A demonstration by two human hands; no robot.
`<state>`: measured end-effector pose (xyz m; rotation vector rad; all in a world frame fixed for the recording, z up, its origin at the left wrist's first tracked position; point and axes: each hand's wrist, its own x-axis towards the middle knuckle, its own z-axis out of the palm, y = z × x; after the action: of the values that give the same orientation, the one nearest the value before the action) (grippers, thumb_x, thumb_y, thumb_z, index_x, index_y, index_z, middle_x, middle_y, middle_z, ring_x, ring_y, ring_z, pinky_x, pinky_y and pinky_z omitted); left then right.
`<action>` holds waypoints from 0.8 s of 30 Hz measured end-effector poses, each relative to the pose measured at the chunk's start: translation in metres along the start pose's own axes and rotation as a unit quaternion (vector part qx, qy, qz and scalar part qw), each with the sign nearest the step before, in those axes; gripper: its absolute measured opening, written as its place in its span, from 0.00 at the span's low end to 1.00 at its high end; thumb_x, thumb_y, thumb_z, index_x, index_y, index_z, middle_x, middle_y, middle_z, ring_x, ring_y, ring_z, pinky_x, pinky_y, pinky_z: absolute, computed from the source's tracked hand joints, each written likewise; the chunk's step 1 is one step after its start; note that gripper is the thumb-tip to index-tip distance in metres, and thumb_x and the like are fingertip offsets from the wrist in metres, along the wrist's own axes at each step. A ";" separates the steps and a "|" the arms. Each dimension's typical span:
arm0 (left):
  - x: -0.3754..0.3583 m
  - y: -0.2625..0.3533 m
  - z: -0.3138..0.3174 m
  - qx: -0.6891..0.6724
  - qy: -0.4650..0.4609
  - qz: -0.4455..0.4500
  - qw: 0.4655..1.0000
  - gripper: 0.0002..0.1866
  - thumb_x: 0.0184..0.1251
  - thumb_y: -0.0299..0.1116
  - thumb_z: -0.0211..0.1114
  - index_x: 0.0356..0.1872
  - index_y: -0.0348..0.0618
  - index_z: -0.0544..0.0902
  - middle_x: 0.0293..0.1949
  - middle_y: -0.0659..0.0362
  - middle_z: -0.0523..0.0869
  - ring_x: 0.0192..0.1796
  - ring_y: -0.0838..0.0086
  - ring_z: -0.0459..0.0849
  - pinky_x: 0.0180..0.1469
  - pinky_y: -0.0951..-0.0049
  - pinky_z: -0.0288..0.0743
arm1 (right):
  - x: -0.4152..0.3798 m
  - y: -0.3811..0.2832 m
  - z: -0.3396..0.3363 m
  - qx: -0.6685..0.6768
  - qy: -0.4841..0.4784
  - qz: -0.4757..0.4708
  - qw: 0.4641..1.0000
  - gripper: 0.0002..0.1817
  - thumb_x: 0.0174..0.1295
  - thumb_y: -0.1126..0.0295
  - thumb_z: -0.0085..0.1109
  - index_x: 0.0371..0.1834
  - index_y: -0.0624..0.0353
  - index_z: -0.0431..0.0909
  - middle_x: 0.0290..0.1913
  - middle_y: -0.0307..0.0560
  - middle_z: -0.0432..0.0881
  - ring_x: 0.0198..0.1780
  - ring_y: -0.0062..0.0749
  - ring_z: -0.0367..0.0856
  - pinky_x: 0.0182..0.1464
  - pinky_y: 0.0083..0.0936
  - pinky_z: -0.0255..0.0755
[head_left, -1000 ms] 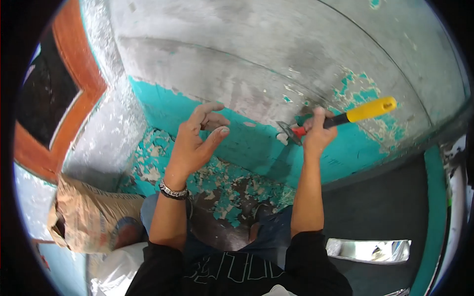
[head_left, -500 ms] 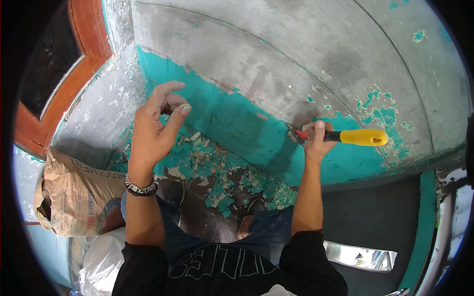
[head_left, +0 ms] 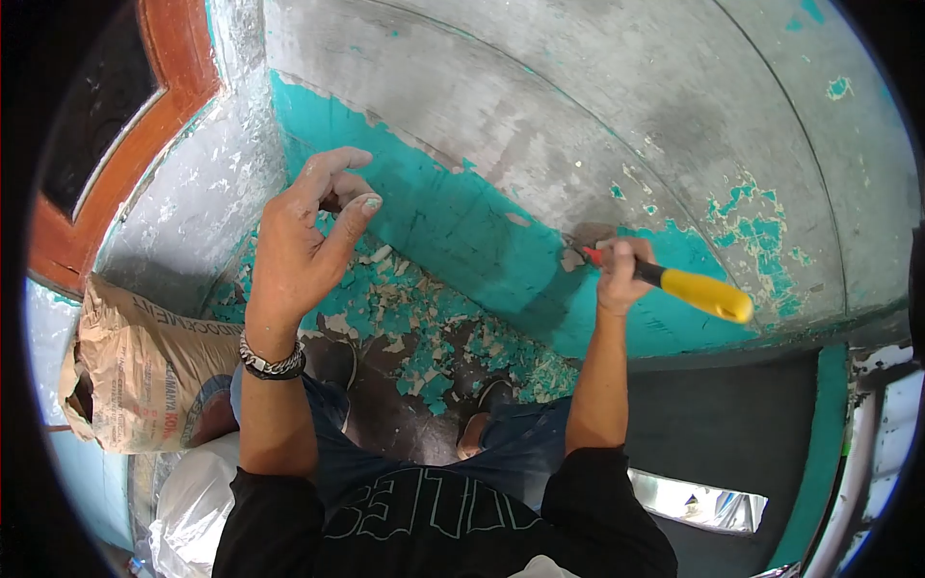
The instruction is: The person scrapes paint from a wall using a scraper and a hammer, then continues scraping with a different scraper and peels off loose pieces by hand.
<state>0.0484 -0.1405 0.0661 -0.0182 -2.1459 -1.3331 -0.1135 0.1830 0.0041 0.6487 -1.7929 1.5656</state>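
My right hand (head_left: 621, 277) is wrapped round a paint scraper (head_left: 708, 295) with a yellow, black and red handle. The scraper's blade meets the wall at the upper edge of the turquoise paint (head_left: 434, 226), and a pale chip shows beside the tip. Above that ragged edge the wall is bare grey (head_left: 540, 125). On the left, my left hand (head_left: 313, 236) is raised in front of the wall with fingers loosely bent and apart, holding nothing. Whitish dust coats its fingertips.
Peeled paint flakes (head_left: 424, 356) litter the floor along the wall and near my feet. A brown paper cement bag (head_left: 145, 376) and a white plastic bag (head_left: 198, 491) stand at the left. An orange-brown wooden frame (head_left: 188, 67) borders the dark opening, upper left.
The scraper's yellow end has swung downward, tilting the handle, while the blade stays near the paint edge. A pale chip now shows by the blade. My left hand keeps nearly the same pose.
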 end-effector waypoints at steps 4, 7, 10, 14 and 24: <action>0.000 -0.002 0.003 0.004 -0.006 0.009 1.000 0.14 0.65 0.26 0.60 0.52 0.38 0.76 0.33 0.57 0.84 0.35 0.77 0.80 0.41 0.75 0.74 | 0.004 -0.015 0.002 0.049 -0.028 -0.026 0.998 0.11 0.56 0.67 0.58 0.22 0.64 0.76 0.18 0.43 0.76 0.18 0.21 0.67 0.22 0.21 0.61; 0.001 -0.002 0.005 -0.002 -0.008 0.005 1.000 0.14 0.65 0.27 0.61 0.51 0.37 0.77 0.33 0.57 0.84 0.35 0.77 0.80 0.42 0.75 0.74 | -0.003 0.005 -0.002 0.045 0.001 0.023 0.999 0.11 0.56 0.68 0.58 0.21 0.64 0.76 0.19 0.43 0.76 0.18 0.20 0.66 0.20 0.21 0.60; 0.002 0.000 0.007 0.014 -0.011 0.010 1.000 0.14 0.65 0.27 0.61 0.51 0.37 0.77 0.33 0.57 0.83 0.35 0.77 0.80 0.42 0.75 0.74 | 0.000 -0.011 -0.003 0.029 -0.018 0.042 0.999 0.11 0.56 0.68 0.58 0.22 0.64 0.74 0.19 0.43 0.75 0.17 0.19 0.65 0.19 0.21 0.58; 0.002 0.002 0.011 0.002 -0.015 0.014 1.000 0.13 0.65 0.27 0.61 0.50 0.37 0.77 0.33 0.57 0.83 0.36 0.77 0.80 0.42 0.75 0.74 | 0.005 -0.010 0.002 0.123 -0.009 -0.014 0.992 0.10 0.56 0.69 0.56 0.24 0.62 0.68 0.17 0.45 0.72 0.15 0.21 0.63 0.18 0.19 0.58; 0.006 -0.001 0.019 -0.001 -0.004 0.050 0.999 0.14 0.61 0.28 0.65 0.48 0.38 0.77 0.30 0.55 0.84 0.33 0.68 0.84 0.39 0.71 0.77 | -0.014 0.005 0.034 0.074 -0.004 0.078 0.994 0.07 0.58 0.72 0.56 0.24 0.62 0.72 0.18 0.38 0.71 0.18 0.18 0.64 0.19 0.17 0.57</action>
<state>0.0341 -0.1274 0.0625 -0.1309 -2.1222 -1.2801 -0.1137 0.1492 -0.0122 0.5965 -1.7818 1.8170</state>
